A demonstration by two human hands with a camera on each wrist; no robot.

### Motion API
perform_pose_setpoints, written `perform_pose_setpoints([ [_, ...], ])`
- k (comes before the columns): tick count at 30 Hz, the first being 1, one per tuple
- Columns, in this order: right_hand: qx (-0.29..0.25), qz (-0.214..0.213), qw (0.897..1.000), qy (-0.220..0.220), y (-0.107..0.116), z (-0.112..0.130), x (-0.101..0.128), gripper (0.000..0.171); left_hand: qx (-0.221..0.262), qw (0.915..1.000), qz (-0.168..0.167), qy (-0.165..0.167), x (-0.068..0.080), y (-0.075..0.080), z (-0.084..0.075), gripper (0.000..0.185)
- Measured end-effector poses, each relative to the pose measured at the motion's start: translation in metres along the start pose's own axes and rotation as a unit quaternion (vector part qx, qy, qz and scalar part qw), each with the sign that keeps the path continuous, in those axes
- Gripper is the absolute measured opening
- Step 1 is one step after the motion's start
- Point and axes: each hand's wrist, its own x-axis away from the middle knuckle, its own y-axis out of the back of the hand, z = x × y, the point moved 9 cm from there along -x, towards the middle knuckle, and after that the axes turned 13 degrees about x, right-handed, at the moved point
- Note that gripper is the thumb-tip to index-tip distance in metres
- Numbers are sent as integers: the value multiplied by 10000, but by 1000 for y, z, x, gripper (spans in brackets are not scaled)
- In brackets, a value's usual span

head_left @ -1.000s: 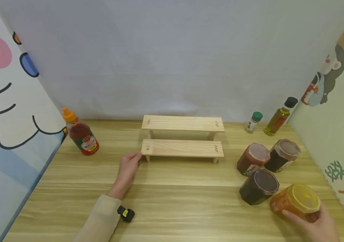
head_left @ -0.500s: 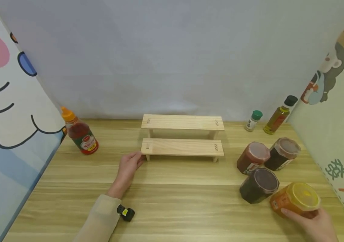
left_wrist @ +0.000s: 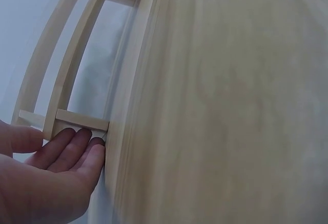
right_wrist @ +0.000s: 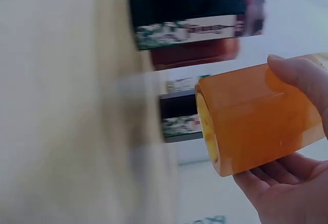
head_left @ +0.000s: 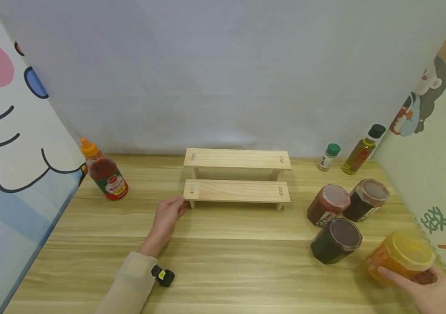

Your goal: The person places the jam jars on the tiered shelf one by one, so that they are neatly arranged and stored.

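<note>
My left hand [head_left: 168, 214] grips the front left end of a two-tier wooden shelf [head_left: 236, 191]. In the left wrist view the thumb lies at the board's edge and the fingers [left_wrist: 66, 149] bend against the leg beneath. At the lower right, my right hand [head_left: 428, 288] holds a jar of orange contents with a yellow lid [head_left: 412, 250], thumb on one side and fingers on the other. The right wrist view shows this orange jar [right_wrist: 261, 121] tilted, its base raised off the table.
Beside the orange jar stand a dark jar [head_left: 334, 244], a red-brown jar [head_left: 326, 209] and another dark jar [head_left: 364, 203]. Behind them are a green-capped shaker [head_left: 328, 159] and an oil bottle [head_left: 360, 152]. A red sauce bottle [head_left: 107, 174] stands left on the table [head_left: 223, 270].
The orange jar has moved right and up with my right hand, away from the nearest dark jar. My left hand keeps its place on the shelf.
</note>
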Motion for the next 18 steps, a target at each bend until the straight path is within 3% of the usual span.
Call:
perform_pose_setpoints([
  [4,-814,-410,9883,1220,20,44,8,72,-37,10000,2,66,-2,0,1,43],
  [6,-1247,-562,9769,1641,28,67,14,76,-48,10000,15,67,-2,0,0,43],
  [9,-1411,-663,9686,1937,34,98,24,79,-43,10000,42,75,-3,-1,0,44],
  [14,-1234,95,9598,2519,17,151,39,76,-75,9999,66,114,-4,0,1,42],
  [18,-1176,603,9585,2524,-9,186,48,76,-161,9996,140,180,-3,0,2,42],
])
